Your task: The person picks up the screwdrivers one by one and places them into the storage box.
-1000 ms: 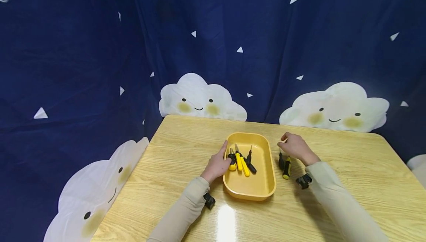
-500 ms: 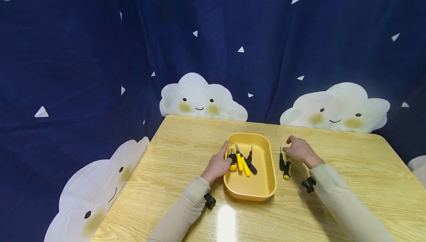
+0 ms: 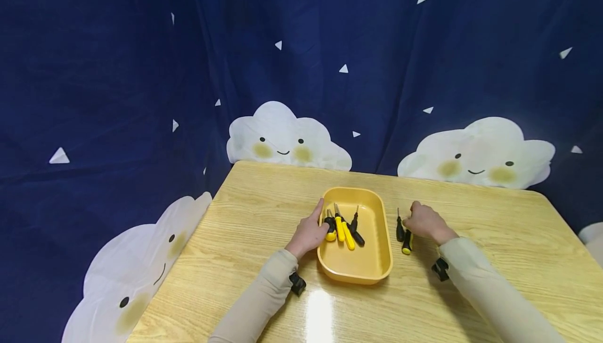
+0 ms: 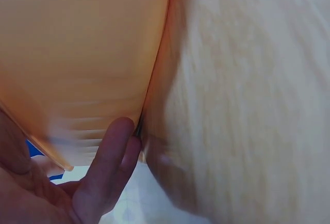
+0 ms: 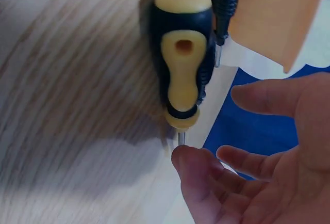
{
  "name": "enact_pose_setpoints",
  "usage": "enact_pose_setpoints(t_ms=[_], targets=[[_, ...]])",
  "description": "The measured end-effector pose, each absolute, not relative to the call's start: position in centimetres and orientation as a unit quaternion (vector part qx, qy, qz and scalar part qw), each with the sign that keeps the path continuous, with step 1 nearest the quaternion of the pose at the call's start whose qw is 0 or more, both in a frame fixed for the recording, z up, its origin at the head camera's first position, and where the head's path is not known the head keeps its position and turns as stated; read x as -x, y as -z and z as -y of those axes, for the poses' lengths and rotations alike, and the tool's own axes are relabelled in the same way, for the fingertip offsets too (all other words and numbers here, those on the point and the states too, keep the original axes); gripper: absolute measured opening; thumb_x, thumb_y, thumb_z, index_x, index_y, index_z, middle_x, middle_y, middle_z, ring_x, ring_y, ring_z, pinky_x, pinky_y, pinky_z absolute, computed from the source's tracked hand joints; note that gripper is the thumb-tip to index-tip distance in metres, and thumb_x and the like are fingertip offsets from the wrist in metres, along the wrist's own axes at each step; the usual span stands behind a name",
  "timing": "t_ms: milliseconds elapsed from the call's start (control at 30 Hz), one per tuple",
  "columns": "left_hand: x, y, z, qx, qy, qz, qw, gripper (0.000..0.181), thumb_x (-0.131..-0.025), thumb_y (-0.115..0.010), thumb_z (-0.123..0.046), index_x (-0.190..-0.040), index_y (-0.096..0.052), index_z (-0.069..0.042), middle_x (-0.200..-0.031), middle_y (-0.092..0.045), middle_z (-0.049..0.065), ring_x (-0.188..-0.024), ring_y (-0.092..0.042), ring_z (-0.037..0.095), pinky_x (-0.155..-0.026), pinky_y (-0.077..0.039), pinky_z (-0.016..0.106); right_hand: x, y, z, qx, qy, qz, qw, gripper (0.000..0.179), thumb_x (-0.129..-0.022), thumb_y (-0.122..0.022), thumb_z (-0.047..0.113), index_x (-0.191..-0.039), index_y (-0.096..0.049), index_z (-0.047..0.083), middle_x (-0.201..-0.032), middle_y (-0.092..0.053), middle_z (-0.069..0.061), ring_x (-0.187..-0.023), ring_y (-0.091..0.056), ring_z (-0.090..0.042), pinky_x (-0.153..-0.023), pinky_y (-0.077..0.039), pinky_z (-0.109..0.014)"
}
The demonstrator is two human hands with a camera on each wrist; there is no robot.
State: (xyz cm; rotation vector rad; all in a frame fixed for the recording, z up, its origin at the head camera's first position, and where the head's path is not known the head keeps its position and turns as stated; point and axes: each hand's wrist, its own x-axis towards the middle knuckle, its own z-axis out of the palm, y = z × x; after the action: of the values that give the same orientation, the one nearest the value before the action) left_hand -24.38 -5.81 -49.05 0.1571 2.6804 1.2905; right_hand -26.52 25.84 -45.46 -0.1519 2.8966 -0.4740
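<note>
A yellow-orange tray [image 3: 354, 275] stands on the table. My left hand [image 3: 308, 235] holds its left wall, thumb over the rim and fingers along the outside; the left wrist view shows fingertips [image 4: 119, 131] against the outer wall. To the right of the tray lies a black-and-yellow screwdriver [image 5: 180, 72], handle towards me. My right hand [image 3: 426, 222] is over its far end. In the right wrist view, a fingertip [image 5: 180, 157] is right at the metal shaft, with the thumb spread apart from it. A black screwdriver [image 3: 400, 231] lies alongside, to the left.
Inside the tray, towards its left, are several hand tools: a stubby black-and-yellow one [image 3: 331, 233], two with yellow handles [image 3: 348, 238], and black-handled ones [image 3: 358, 238]. A wooden table [image 3: 264, 196] bears everything. Behind it hangs a dark blue curtain [image 3: 311, 34] with clouds.
My right hand has moved right, away from the black screwdriver, and come down over the shaft end of the black-and-yellow one. The left hand and tray have stayed put.
</note>
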Motion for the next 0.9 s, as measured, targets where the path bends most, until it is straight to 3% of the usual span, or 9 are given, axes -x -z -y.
enact_pose_setpoints(t_ms=[167, 300, 467, 567, 633, 733, 900], targets=[[24.4, 49.1, 5.8, -0.051, -0.432, -0.897, 0.084, 0.069, -0.093, -0.047, -0.025, -0.152, -0.013, -0.033, -0.076, -0.059, 0.011, -0.04, -0.037, 0.013, -0.046, -0.04, 0.027, 26.3, 45.8, -25.7, 0.045, 0.152, -0.981, 0.112, 0.03, -0.081, -0.056, 0.019, -0.091, -0.05, -0.009, -0.078, -0.052, -0.015, -0.068, -0.049, -0.028, -0.062, -0.042, -0.042], [24.5, 49.1, 5.8, -0.051, -0.433, -0.896, 0.087, 0.069, -0.093, -0.047, -0.025, -0.153, -0.013, -0.032, -0.07, -0.057, 0.01, -0.039, -0.037, 0.012, -0.046, -0.039, 0.027, 26.2, 46.2, -25.6, 0.047, 0.15, -0.98, 0.122, 0.02, -0.079, -0.055, 0.016, -0.083, -0.052, -0.003, -0.077, -0.053, -0.014, -0.068, -0.05, -0.027, -0.063, -0.042, -0.04], [24.5, 49.1, 5.8, -0.046, -0.434, -0.896, 0.085, 0.069, -0.093, -0.047, -0.026, -0.152, -0.012, -0.036, -0.095, -0.064, 0.018, -0.041, -0.04, 0.013, -0.048, -0.041, 0.028, 26.2, 46.4, -25.6, 0.056, 0.146, -0.98, 0.122, 0.02, -0.079, -0.055, 0.014, -0.085, -0.054, -0.004, -0.079, -0.055, -0.016, -0.07, -0.051, -0.028, -0.064, -0.042, -0.041], [24.5, 49.2, 5.8, -0.045, -0.437, -0.895, 0.084, 0.069, -0.093, -0.047, -0.026, -0.151, -0.012, -0.038, -0.111, -0.061, 0.02, -0.041, -0.042, 0.014, -0.05, -0.043, 0.029, 26.1, 46.5, -25.7, 0.057, 0.146, -0.979, 0.127, 0.016, -0.078, -0.055, 0.013, -0.081, -0.054, -0.002, -0.076, -0.055, -0.015, -0.067, -0.051, -0.027, -0.063, -0.042, -0.04], [24.4, 49.2, 5.8, -0.045, -0.436, -0.895, 0.084, 0.069, -0.093, -0.047, -0.026, -0.151, -0.012, -0.038, -0.114, -0.06, 0.021, -0.041, -0.042, 0.014, -0.05, -0.043, 0.029, 26.1, 46.6, -25.7, 0.057, 0.145, -0.979, 0.129, 0.012, -0.078, -0.054, 0.013, -0.077, -0.053, 0.001, -0.075, -0.055, -0.014, -0.066, -0.051, -0.026, -0.062, -0.042, -0.039], [24.4, 49.2, 5.8, -0.045, -0.437, -0.894, 0.086, 0.069, -0.093, -0.047, -0.026, -0.151, -0.012, -0.038, -0.103, -0.063, 0.019, -0.041, -0.042, 0.014, -0.049, -0.042, 0.029, 26.0, 46.7, -25.6, 0.065, 0.147, -0.979, 0.125, 0.016, -0.078, -0.054, 0.013, -0.081, -0.055, -0.002, -0.075, -0.056, -0.015, -0.065, -0.051, -0.026, -0.063, -0.043, -0.04], [24.4, 49.1, 5.8, -0.048, -0.437, -0.894, 0.088, 0.069, -0.093, -0.047, -0.026, -0.151, -0.012, -0.037, -0.088, -0.062, 0.015, -0.041, -0.042, 0.014, -0.048, -0.042, 0.029, 26.0, 46.9, -25.6, 0.075, 0.147, -0.979, 0.12, 0.037, -0.076, -0.056, 0.013, -0.1, -0.054, -0.016, -0.081, -0.058, -0.021, -0.066, -0.052, -0.027, -0.064, -0.043, -0.041]])
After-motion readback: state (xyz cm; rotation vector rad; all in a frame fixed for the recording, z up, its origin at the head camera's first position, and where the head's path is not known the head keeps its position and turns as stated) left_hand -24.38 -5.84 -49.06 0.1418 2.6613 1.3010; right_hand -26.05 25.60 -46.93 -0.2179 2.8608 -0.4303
